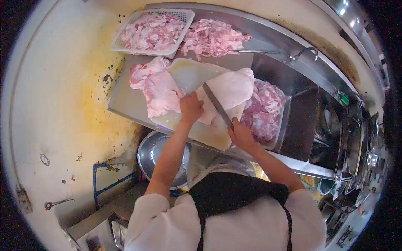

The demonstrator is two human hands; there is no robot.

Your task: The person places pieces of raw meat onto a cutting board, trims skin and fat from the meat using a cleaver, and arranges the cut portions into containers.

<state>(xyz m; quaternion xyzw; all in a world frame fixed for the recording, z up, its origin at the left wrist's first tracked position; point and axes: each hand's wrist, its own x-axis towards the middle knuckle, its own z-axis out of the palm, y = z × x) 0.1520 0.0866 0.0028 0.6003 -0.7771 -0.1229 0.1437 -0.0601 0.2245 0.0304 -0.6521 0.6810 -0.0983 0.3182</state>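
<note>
On the cutting board (184,72) lay a pale slab of meat (230,88), the blade of a knife (217,105) slanting across its top. The right hand (242,134) was wrapped around the handle, over the board's near right part. The left hand (191,108) was at the slab's left edge; I couldn't tell whether its fingers gripped or merely pressed. A 2nd piece of meat (159,90) lapped the board's left side. Beyond the board were 1 white basket (142,52) and a heap of trimmings (213,37); to its right, more meat (264,111) filled a tub.
</note>
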